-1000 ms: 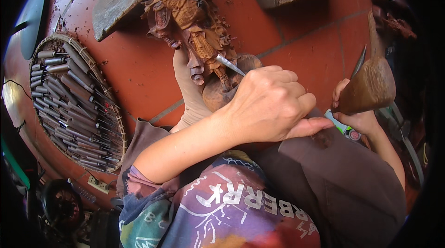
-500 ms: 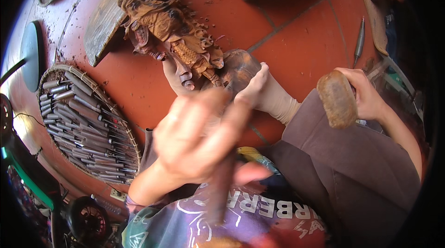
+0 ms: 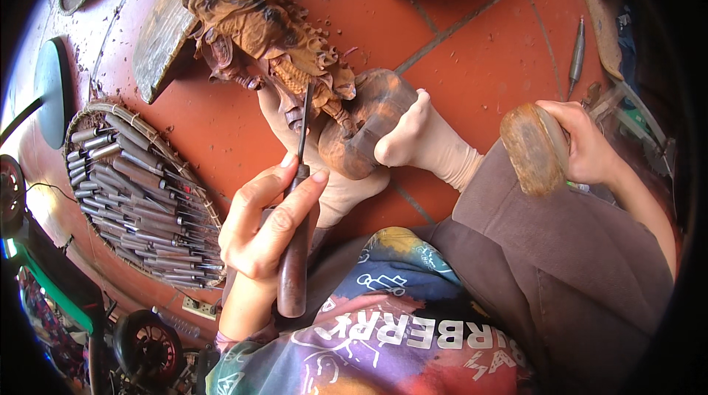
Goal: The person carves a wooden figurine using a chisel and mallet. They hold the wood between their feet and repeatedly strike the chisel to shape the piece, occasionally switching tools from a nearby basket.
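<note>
Wooden-handled chisel (image 3: pixel 295 247) sits clamped in the fingers (image 3: pixel 284 210) of the left hand (image 3: pixel 262 233), its thin blade pointing up at the carved wooden figure (image 3: pixel 280 56). That figure lies on the red tile floor (image 3: pixel 479 48), its rounded base pinned between two socked feet (image 3: pixel 424 144). Fingers of the right hand (image 3: pixel 582 148) close around a wooden mallet (image 3: pixel 532 148), held well apart from the chisel. A glancing blow could skid the blade toward the feet or chip fine detail. Half a second ago the left hand was a blur; now it is sharp, chisel aimed.
</note>
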`<state>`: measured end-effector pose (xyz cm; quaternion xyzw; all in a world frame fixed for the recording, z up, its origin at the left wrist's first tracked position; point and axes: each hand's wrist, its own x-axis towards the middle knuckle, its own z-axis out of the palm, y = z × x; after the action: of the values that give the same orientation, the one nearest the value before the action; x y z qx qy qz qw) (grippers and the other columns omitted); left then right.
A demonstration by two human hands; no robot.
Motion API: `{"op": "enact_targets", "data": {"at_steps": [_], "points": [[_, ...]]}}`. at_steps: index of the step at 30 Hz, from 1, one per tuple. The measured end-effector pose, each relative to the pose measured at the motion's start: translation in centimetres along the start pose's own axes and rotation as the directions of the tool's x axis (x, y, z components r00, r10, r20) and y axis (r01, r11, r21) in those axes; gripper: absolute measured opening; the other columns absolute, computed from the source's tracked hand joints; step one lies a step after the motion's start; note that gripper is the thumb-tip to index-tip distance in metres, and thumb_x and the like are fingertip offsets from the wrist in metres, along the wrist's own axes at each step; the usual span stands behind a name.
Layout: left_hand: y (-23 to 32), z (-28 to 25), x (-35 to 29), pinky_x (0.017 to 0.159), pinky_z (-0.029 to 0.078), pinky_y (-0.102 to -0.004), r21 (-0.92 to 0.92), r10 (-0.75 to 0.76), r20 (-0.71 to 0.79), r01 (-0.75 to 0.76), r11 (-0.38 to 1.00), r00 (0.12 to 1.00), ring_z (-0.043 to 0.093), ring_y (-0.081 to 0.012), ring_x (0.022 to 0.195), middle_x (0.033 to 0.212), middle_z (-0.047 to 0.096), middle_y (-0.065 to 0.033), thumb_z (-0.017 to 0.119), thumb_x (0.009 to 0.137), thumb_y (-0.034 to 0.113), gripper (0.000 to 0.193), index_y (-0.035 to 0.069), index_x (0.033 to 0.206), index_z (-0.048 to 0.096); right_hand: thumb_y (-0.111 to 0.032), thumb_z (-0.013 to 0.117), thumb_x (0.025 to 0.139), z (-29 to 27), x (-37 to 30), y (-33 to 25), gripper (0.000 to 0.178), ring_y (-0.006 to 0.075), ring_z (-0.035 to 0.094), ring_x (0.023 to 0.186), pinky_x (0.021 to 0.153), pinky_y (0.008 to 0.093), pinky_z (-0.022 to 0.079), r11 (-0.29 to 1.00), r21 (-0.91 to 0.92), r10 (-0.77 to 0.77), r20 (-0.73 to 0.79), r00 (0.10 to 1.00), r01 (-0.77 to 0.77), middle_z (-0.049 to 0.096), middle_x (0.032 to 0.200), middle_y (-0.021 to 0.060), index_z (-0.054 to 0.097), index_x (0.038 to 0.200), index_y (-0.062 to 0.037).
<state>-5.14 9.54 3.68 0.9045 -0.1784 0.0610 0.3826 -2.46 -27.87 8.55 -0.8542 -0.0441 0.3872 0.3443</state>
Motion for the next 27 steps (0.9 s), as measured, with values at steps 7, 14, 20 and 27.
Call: {"op": "enact_targets", "data": {"at_steps": [7, 14, 20, 27], "points": [[-1.5, 1.3, -1.0, 0.073, 0.059, -0.034, 0.034, 0.204, 0.062, -0.207, 0.978, 0.977, 0.068, -0.0297, 0.087, 0.102, 0.063, -0.0174, 0.073, 0.066, 0.002, 0.039, 0.006, 0.105, 0.075, 0.002, 0.074, 0.061, -0.3, 0.6, -1.5, 0.038, 0.0185, 0.064, 0.081, 0.074, 0.0315, 0.049, 0.998, 0.024, 0.061, 0.104, 0.993, -0.063, 0.064, 0.084, 0.0124, 0.059, 0.097, 0.0012], [-1.9, 1.8, -1.7, 0.078, 0.061, -0.0372, -0.27, 0.368, -0.205, -0.414, 0.869, 0.907, 0.069, -0.0327, 0.093, 0.111, 0.059, -0.0149, 0.08, 0.067, -0.003, 0.034, 0.007, 0.099, 0.074, 0.002, 0.074, 0.061, 0.4, 0.4, -1.3, 0.038, 0.0171, 0.063, 0.081, 0.075, 0.0313, 0.048, 0.995, 0.075, 0.068, 0.053, 0.996, -0.072, 0.064, 0.084, 0.0115, 0.059, 0.096, 0.0005], [-2.5, 3.3, -2.3, 0.074, 0.061, -0.0344, -0.084, 0.168, -0.332, -0.206, 0.975, 0.928, 0.07, -0.0313, 0.087, 0.102, 0.065, -0.0173, 0.078, 0.071, -0.008, 0.026, 0.003, 0.094, 0.075, 0.001, 0.075, 0.062, 0.4, 0.3, -1.0, 0.04, 0.0205, 0.065, 0.083, 0.076, 0.0326, 0.049, 0.999, 0.032, 0.009, 0.03, 1.0, -0.01, 0.065, 0.086, 0.0128, 0.061, 0.099, 0.001], [-3.0, 4.1, -2.9, 0.08, 0.06, -0.0345, -0.084, 0.139, -0.193, -0.157, 0.984, 0.971, 0.068, -0.0297, 0.096, 0.104, 0.064, -0.0156, 0.079, 0.062, -0.004, 0.035, 0.006, 0.096, 0.077, 0.001, 0.076, 0.063, 0.3, 0.4, -1.0, 0.044, 0.024, 0.067, 0.09, 0.079, 0.0336, 0.05, 0.999, 0.031, 0.041, 0.089, 0.995, -0.044, 0.067, 0.092, 0.0139, 0.061, 0.104, 0.0019]]}}
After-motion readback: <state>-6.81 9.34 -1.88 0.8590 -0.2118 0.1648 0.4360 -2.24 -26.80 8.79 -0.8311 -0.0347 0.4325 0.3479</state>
